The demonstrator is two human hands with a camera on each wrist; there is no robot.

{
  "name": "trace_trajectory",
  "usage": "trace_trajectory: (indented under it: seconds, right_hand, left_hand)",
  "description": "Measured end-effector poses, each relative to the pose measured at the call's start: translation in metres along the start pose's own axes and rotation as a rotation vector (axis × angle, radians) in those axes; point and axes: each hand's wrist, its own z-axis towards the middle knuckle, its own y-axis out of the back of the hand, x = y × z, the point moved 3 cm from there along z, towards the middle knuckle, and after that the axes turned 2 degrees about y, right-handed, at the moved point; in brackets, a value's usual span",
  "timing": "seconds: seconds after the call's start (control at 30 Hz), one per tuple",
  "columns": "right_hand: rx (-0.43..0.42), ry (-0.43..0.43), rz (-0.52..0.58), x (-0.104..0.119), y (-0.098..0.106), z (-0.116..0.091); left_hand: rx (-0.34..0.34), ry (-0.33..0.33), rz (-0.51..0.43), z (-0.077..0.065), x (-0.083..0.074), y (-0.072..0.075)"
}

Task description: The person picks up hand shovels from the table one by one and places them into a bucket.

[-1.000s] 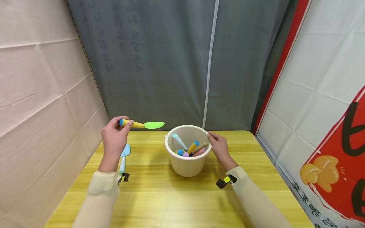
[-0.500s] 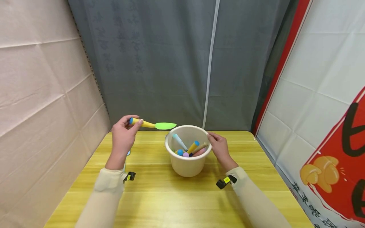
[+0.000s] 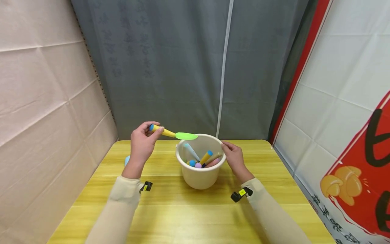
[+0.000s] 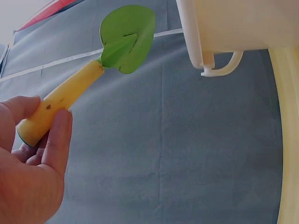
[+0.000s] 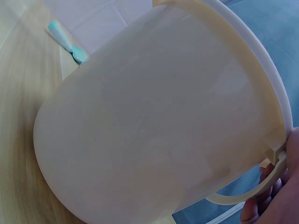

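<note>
My left hand (image 3: 143, 145) pinches a small toy shovel (image 4: 127, 39) by its yellow, blue-ended handle. In the head view, its green leaf-shaped blade overlaps the left rim of a cream bucket (image 3: 199, 179). My right hand (image 3: 235, 158) holds that bucket at its right rim; in the right wrist view its fingers curl under the rim by the bail handle (image 5: 229, 199). Inside the bucket lie several handled tools, among them a light blue handle (image 3: 192, 151) and a yellow handle (image 3: 206, 157) with a blue end. Their lower parts are hidden.
A light blue shovel (image 5: 70, 46) lies on the wooden table (image 3: 189, 217) to the left, mostly hidden behind my left forearm in the head view. A grey curtain (image 3: 170, 74) hangs behind the table, with pale cloth on the left and a printed banner (image 3: 359, 189) on the right.
My left hand has moved right with the toy shovel, bringing its blade from left of the bucket to over the rim. My right hand and the bucket have stayed put.
</note>
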Motion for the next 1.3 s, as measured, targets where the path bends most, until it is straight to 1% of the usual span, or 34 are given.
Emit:
trace_trajectory:
  seconds: [0.13,0.27,0.43,0.57,0.73,0.93,1.07,1.2,1.3]
  right_hand:
    - [-0.001,0.003,0.005,-0.001,0.000,0.000]
    - [-0.003,0.005,0.007,-0.001,0.000,0.000]
    - [-0.005,0.014,-0.004,-0.001,0.000,0.000]
    - [-0.006,0.013,0.005,-0.001,0.000,0.001]
    - [-0.006,0.005,0.007,-0.001,0.000,0.001]
    - [0.004,-0.002,-0.001,0.001,0.001,-0.002]
    - [0.014,-0.007,-0.006,0.001,0.001,-0.003]
    - [0.014,-0.007,-0.004,0.003,0.002,-0.003]
    - [0.011,-0.006,-0.001,0.004,0.002,-0.002]
  left_hand:
    - [0.033,-0.009,0.010,0.002,0.001,-0.007]
    - [0.061,0.001,0.017,0.005,0.007,-0.013]
    - [0.064,0.023,0.026,0.005,0.012,-0.017]
    - [0.070,0.030,0.027,0.005,0.013,-0.020]
    - [0.081,0.033,0.040,0.007,0.020,-0.026]
    - [0.119,0.016,0.051,0.006,0.032,-0.037]
    - [0.131,0.018,0.055,0.004,0.038,-0.045]
    - [0.146,0.022,0.054,0.004,0.040,-0.052]
    - [0.173,0.021,0.062,0.006,0.040,-0.059]
